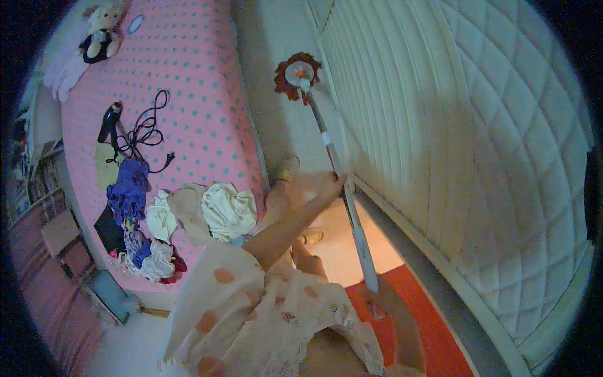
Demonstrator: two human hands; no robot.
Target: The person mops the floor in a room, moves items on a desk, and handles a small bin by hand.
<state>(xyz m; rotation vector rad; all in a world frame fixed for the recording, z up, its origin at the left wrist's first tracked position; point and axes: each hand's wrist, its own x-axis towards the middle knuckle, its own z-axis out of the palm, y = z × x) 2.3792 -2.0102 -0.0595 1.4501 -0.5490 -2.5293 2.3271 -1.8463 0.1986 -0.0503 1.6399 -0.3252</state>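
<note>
A round spin mop (299, 74) with reddish-brown strands lies on the pale tiled floor, in the narrow passage beside the bed. Its long pole slants back toward me, grey and white with a pale grip at the near end. My left hand (336, 183) is closed around the middle of the pole. Lower down, my right hand (374, 303) is wrapped around the grip's end; its fingers are partly blurred.
The bed (188, 56) on the left has a pink dotted cover. On it lie a black corded appliance (110, 122), crumpled clothes (227, 210) and a stuffed toy (102, 34). Pale ribbed panels (402, 100) border the passage on the right. A red mat (414, 314) lies near my right hand.
</note>
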